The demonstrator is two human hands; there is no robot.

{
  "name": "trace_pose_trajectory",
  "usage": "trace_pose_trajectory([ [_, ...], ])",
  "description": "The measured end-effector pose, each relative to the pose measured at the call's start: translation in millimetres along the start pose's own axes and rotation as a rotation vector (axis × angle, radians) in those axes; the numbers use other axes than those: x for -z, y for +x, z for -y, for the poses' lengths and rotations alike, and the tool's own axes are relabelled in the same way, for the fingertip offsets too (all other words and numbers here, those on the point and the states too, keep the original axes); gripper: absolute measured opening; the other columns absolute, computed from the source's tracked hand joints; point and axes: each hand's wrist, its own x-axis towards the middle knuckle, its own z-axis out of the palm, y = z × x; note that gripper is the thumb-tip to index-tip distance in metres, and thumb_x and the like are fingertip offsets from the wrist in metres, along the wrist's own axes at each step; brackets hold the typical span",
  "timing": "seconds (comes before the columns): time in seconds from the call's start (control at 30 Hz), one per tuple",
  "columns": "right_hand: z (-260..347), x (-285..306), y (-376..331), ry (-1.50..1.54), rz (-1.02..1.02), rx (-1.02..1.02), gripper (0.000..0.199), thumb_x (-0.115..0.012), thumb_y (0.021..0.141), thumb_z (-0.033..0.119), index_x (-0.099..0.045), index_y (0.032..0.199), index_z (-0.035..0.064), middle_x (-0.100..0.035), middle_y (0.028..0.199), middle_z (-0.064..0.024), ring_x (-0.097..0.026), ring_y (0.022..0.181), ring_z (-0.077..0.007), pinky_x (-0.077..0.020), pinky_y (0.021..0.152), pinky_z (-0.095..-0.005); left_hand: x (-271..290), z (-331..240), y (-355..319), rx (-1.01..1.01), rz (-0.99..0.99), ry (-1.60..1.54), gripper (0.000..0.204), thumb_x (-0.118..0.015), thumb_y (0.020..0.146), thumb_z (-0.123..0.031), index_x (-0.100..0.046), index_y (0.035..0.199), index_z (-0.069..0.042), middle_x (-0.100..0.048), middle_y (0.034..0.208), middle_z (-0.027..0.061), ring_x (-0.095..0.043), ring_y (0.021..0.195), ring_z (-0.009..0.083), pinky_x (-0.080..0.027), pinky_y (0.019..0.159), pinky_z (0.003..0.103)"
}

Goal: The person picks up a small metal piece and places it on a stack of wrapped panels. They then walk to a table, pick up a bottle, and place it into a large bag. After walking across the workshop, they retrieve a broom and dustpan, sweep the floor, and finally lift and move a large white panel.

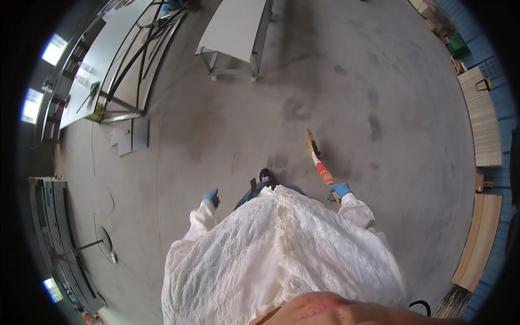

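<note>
My right hand (340, 190), in a blue glove, is wrapped round the handle of a broom (323, 172). The handle shows red, white and tan bands, and its straw-coloured bristles point away from me over the grey floor. Whether the bristles touch the floor I cannot tell. At my left side hangs my left hand (211, 198), also blue-gloved. Its fingers look curled in, with no object visible in them. Both arms are in white lace-patterned sleeves. One dark shoe (265, 175) shows on the floor between the hands.
Ahead stands a white-topped table (234, 27) on a wheeled metal frame. A long workbench (92, 81) is at the far left, with flat panels (132, 136) on the floor beside it. A round-based stand (104, 242) and cable lie left. Stacked boards (481, 116) line the right wall.
</note>
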Motion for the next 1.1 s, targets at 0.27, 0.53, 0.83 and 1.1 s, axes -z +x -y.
trace_pose_trajectory([
  [0.27, 251, -9, 52, 0.019, -0.102, 0.134, 0.028, -0.071, 0.076, 0.014, -0.062, 0.093, -0.0073, -0.065, 0.072, -0.0177, -0.066, 0.055, -0.0294, -0.0562, 0.047, -0.0378, -257, -497, 29, -0.782, 0.050, 0.227, 0.035, -0.069, 0.087, -0.031, -0.067, 0.103, -0.001, -0.066, 0.080, 0.0040, -0.059, 0.065, 0.0147, -0.048, 0.059, 0.030],
  [0.53, 518, 17, 262, 0.405, 0.096, 0.040, 0.028, -0.071, 0.079, 0.022, -0.062, 0.098, 0.0025, -0.068, 0.078, -0.0164, -0.066, 0.058, -0.0271, -0.0566, 0.049, -0.0344, -372, -691, 103, -0.385, -0.035, 0.351, 0.043, -0.070, 0.084, -0.039, -0.067, 0.105, -0.002, -0.062, 0.065, 0.0057, -0.060, 0.053, 0.0195, -0.044, 0.046, 0.035],
  [0.83, 891, 27, 352, 0.829, 0.154, -0.049, 0.030, -0.070, 0.080, 0.017, -0.057, 0.105, 0.0049, -0.065, 0.097, -0.0142, -0.069, 0.080, -0.0271, -0.0617, 0.059, -0.0336, -433, -838, 217, 0.098, -0.047, 0.215, 0.050, -0.065, 0.087, -0.049, -0.057, 0.108, -0.004, -0.063, 0.089, 0.0173, -0.062, 0.069, 0.0366, -0.045, 0.057, 0.052],
  [1.1, 1243, 5, 441, 0.886, 0.184, 0.051, 0.028, -0.068, 0.081, 0.012, -0.058, 0.105, 0.0028, -0.064, 0.093, -0.0126, -0.068, 0.082, -0.0267, -0.0624, 0.064, -0.0320, -589, -1173, 340, -0.120, -0.053, 0.037, 0.036, -0.072, 0.083, -0.037, -0.066, 0.095, -0.003, -0.064, 0.070, 0.0130, -0.058, 0.050, 0.0271, -0.047, 0.045, 0.040],
])
